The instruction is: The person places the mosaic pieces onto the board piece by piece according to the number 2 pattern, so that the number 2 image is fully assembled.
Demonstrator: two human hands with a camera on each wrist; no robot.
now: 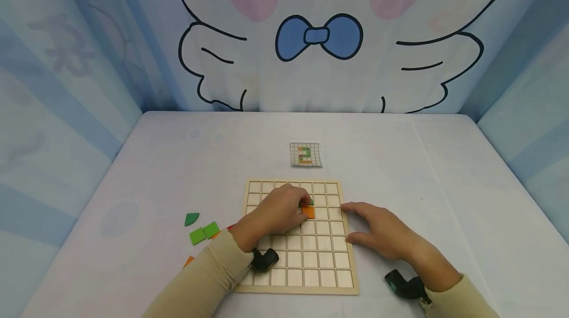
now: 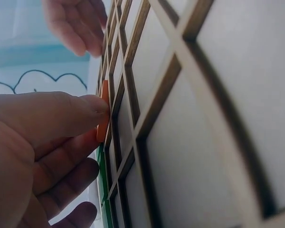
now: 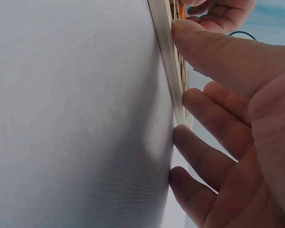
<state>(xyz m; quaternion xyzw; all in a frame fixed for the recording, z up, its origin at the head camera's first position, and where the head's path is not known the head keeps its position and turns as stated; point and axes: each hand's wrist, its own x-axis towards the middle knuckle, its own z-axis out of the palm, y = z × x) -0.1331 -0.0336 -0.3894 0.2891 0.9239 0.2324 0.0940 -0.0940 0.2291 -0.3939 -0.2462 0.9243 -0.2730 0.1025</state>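
A wooden grid board lies on the white table. My left hand reaches over its upper middle and pinches an orange square tile between thumb and index finger, close over the grid cells. Green pieces sit on the board just beyond that tile, partly hidden by the fingers. At the board's right edge is my right hand, thumb and fingertips right at the rim, fingers spread and holding no piece.
Behind the board lies a small card printed with a coloured grid pattern. Left of the board are a dark green quarter-round piece, light green squares, and an orange piece. A red piece shows beside the left wrist.
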